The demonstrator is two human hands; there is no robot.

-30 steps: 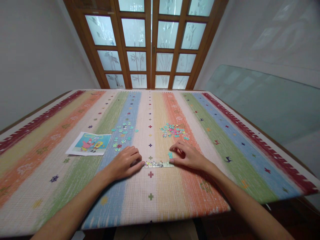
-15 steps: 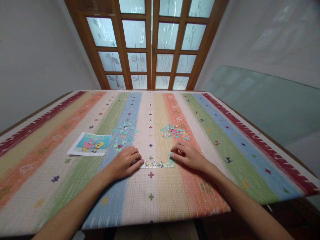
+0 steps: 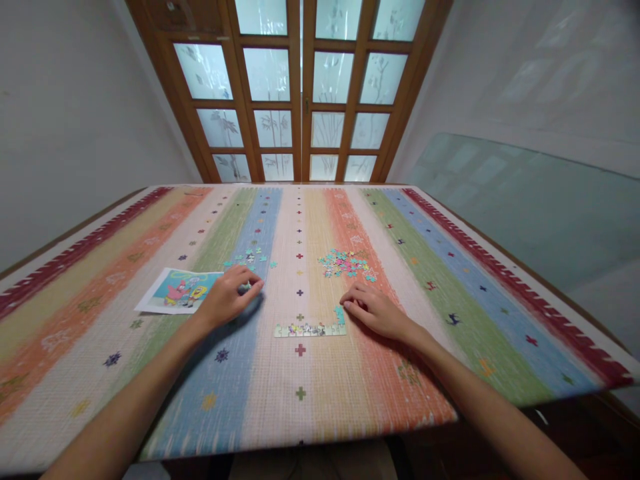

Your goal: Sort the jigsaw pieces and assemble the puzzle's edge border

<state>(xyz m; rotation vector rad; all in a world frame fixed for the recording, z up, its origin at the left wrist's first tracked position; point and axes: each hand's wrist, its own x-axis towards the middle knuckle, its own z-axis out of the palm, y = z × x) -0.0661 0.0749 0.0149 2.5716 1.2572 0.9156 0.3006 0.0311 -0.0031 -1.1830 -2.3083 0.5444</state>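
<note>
My left hand (image 3: 227, 297) hovers over the left group of jigsaw puzzle pieces (image 3: 254, 255), its thumb and fingers closed round a small pale jigsaw piece (image 3: 245, 285). Part of that group is hidden beneath it. My right hand (image 3: 375, 310) rests with curled fingers beside a teal jigsaw piece (image 3: 340, 315), fingertips at its right edge; whether they pinch anything is hidden. That teal piece stands above the right end of a joined strip of puzzle pieces (image 3: 310, 331). A picture sheet with cartoon figures (image 3: 173, 293) lies left of my left hand, which partly covers it.
A larger heap of loose puzzle pieces (image 3: 345, 264) lies beyond my right hand. Everything sits on a striped tablecloth (image 3: 300, 413). Wooden glass-paned doors (image 3: 303, 120) stand behind the table, and a pale glass panel (image 3: 525, 200) leans along the right wall.
My left hand has left the strip's left end and moved left and away from me to the loose pieces, uncovering the strip. My right hand has barely moved.
</note>
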